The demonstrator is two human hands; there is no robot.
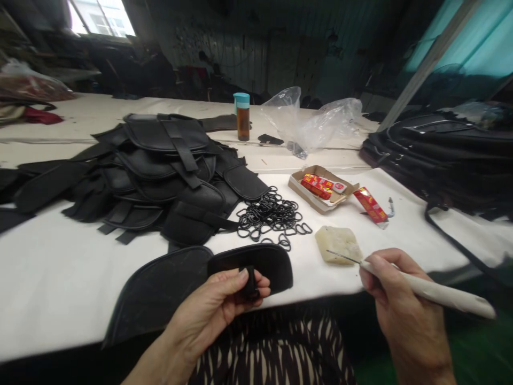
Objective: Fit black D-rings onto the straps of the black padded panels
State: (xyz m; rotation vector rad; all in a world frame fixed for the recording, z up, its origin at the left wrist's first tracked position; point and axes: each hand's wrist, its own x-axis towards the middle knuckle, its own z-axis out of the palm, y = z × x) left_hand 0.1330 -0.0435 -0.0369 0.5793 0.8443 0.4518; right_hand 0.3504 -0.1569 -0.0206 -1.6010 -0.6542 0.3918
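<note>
Nearest us, the left hand (224, 302) is pinched shut on a short black strap tab (249, 282) at the edge of a curved black panel (256, 264) on the white table (60, 278). The right hand (395, 299) is clamped around a pale-handled awl (425, 289), its thin metal tip over a waxy, lumpy block (337, 244). Beyond, loose black D-rings (272, 214) wait unused, and matte stitched pieces form a tall pile (160, 171); I judge plenty left.
</note>
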